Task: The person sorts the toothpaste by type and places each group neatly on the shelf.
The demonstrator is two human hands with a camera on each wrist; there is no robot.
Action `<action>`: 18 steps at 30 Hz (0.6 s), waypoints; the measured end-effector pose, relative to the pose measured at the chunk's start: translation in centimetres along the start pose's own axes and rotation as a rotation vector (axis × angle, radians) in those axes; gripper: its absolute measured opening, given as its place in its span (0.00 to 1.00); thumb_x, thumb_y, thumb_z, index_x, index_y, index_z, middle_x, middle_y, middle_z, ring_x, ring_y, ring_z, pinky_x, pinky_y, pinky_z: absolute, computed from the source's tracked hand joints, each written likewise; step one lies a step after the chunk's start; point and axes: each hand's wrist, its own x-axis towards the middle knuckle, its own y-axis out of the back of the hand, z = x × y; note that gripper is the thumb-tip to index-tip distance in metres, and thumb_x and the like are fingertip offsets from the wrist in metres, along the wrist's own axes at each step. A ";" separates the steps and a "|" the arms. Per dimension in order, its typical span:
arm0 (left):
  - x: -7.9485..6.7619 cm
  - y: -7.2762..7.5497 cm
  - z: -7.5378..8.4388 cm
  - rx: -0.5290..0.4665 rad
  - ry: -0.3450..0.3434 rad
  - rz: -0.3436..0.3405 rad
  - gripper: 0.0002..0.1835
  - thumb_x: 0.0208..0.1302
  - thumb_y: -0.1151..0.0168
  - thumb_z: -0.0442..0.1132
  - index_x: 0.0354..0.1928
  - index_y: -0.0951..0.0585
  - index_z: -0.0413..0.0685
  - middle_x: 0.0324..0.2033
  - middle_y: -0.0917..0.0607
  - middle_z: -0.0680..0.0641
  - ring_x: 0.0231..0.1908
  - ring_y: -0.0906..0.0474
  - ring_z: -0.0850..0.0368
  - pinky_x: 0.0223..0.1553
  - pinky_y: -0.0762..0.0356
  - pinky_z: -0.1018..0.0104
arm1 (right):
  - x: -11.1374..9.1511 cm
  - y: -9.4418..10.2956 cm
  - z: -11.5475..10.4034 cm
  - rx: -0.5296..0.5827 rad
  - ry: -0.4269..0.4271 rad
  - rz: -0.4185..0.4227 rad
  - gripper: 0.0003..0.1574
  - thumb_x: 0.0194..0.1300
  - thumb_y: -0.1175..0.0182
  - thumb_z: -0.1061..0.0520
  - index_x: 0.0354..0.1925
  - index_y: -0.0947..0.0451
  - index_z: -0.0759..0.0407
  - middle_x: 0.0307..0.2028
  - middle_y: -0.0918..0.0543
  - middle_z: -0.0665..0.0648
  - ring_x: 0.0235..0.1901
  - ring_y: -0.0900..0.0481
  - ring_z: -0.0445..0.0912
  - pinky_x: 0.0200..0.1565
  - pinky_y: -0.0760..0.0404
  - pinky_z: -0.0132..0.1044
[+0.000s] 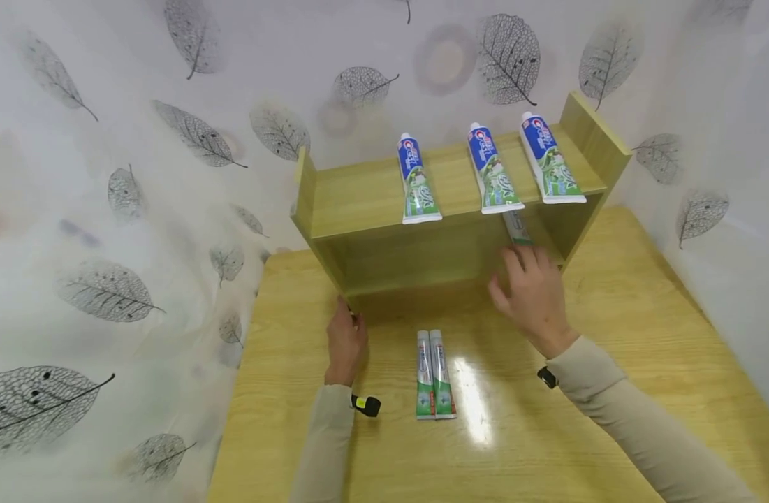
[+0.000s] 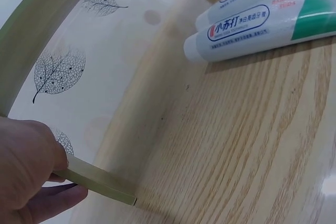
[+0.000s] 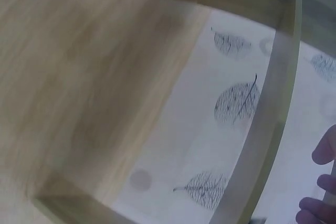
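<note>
My left hand (image 1: 346, 342) grips the lower front end of the shelf unit's left side panel (image 2: 100, 182), thumb and fingers on either side. My right hand (image 1: 535, 297) is at the right of the lower shelf, thumb apart from the fingers. Beyond its fingertips lies a white-and-green toothpaste tube (image 1: 516, 227), its near end hidden by the hand. In the right wrist view the fingers (image 3: 324, 150) show at the right edge, above the lower board (image 3: 278, 108), nothing visible between them. Two toothpaste tubes (image 1: 425, 377) lie side by side on the table in front.
The wooden shelf unit (image 1: 359, 195) stands on the table (image 1: 283, 419) near the leaf-patterned wall. Three blue-and-green toothpaste tubes (image 1: 420, 181) lie on its upper shelf, crimped ends at the front edge. The right side panel (image 1: 598, 133) rises just beyond the rightmost tube.
</note>
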 end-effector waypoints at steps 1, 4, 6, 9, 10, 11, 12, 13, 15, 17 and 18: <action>0.1 0.0 0.2 -0.003 0.005 -0.003 0.21 0.78 0.39 0.40 0.67 0.26 0.42 0.41 0.11 0.41 0.34 0.10 0.48 0.32 0.12 0.55 | -0.2 0.0 -0.3 0.016 0.013 -0.005 0.23 0.65 0.36 0.59 0.54 0.21 0.72 0.48 0.15 0.73 0.45 0.17 0.70 0.47 0.16 0.64; -0.2 1.0 2.0 -0.028 -0.006 0.016 0.17 0.77 0.39 0.37 0.63 0.26 0.42 0.39 0.12 0.38 0.33 0.11 0.46 0.31 0.13 0.56 | -0.9 -0.3 -1.5 0.062 0.051 -0.027 0.20 0.64 0.34 0.61 0.51 0.19 0.73 0.45 0.14 0.71 0.43 0.16 0.67 0.47 0.13 0.60; -0.5 2.3 3.9 -0.051 0.006 0.019 0.16 0.77 0.40 0.34 0.61 0.26 0.40 0.38 0.12 0.35 0.32 0.12 0.43 0.29 0.14 0.54 | -1.5 -0.6 -2.4 0.091 0.067 -0.045 0.18 0.64 0.33 0.62 0.49 0.17 0.72 0.43 0.13 0.69 0.42 0.15 0.63 0.44 0.11 0.55; -0.7 3.7 5.5 -0.076 0.009 0.033 0.14 0.79 0.42 0.35 0.61 0.25 0.40 0.37 0.13 0.35 0.30 0.13 0.44 0.26 0.17 0.50 | -2.4 -1.3 -3.6 0.129 0.074 -0.065 0.15 0.64 0.32 0.62 0.48 0.16 0.70 0.41 0.12 0.67 0.40 0.14 0.60 0.42 0.10 0.51; -0.6 4.1 6.0 -0.074 0.015 0.033 0.14 0.79 0.42 0.35 0.61 0.26 0.41 0.38 0.13 0.36 0.30 0.13 0.44 0.26 0.18 0.47 | -2.6 -1.5 -3.9 0.136 0.070 -0.068 0.15 0.63 0.32 0.62 0.47 0.15 0.69 0.41 0.11 0.67 0.40 0.14 0.60 0.42 0.10 0.50; -0.5 4.3 6.2 -0.074 0.006 0.039 0.14 0.80 0.43 0.36 0.61 0.25 0.41 0.38 0.13 0.36 0.30 0.13 0.44 0.26 0.17 0.47 | -2.8 -1.7 -4.1 0.139 0.063 -0.073 0.15 0.63 0.32 0.62 0.47 0.15 0.68 0.40 0.11 0.66 0.40 0.13 0.59 0.41 0.09 0.49; -0.3 4.6 6.6 -0.070 -0.002 0.040 0.14 0.80 0.42 0.35 0.62 0.26 0.40 0.38 0.13 0.37 0.32 0.13 0.45 0.28 0.16 0.48 | -3.1 -1.9 -4.3 0.144 0.056 -0.075 0.15 0.63 0.31 0.63 0.47 0.15 0.68 0.40 0.11 0.66 0.40 0.13 0.59 0.41 0.09 0.49; -0.2 4.4 6.2 -0.069 -0.014 0.043 0.15 0.80 0.42 0.36 0.62 0.26 0.41 0.39 0.13 0.37 0.32 0.12 0.45 0.28 0.16 0.48 | -3.3 -2.0 -4.5 0.149 0.046 -0.078 0.15 0.62 0.31 0.63 0.47 0.15 0.68 0.40 0.11 0.66 0.40 0.13 0.59 0.40 0.09 0.48; 0.0 3.8 5.6 -0.062 -0.033 0.046 0.16 0.79 0.41 0.34 0.63 0.26 0.38 0.40 0.13 0.36 0.34 0.11 0.43 0.31 0.13 0.50 | -3.8 -2.2 -4.7 0.149 0.029 -0.083 0.16 0.61 0.30 0.64 0.47 0.15 0.68 0.40 0.11 0.65 0.39 0.12 0.58 0.37 0.09 0.46; 0.2 2.5 3.8 -0.044 -0.046 0.044 0.18 0.79 0.41 0.36 0.65 0.26 0.39 0.41 0.12 0.37 0.34 0.10 0.45 0.32 0.12 0.53 | -4.4 -2.3 -5.1 0.162 0.018 -0.104 0.16 0.60 0.30 0.65 0.48 0.15 0.68 0.40 0.11 0.65 0.39 0.12 0.57 0.37 0.09 0.45; 0.3 1.9 3.1 -0.035 -0.051 0.044 0.19 0.79 0.41 0.37 0.65 0.26 0.39 0.41 0.12 0.36 0.34 0.10 0.44 0.32 0.12 0.54 | -4.6 -2.3 -5.2 0.167 0.015 -0.115 0.16 0.60 0.29 0.65 0.48 0.15 0.67 0.40 0.11 0.64 0.38 0.12 0.56 0.36 0.09 0.45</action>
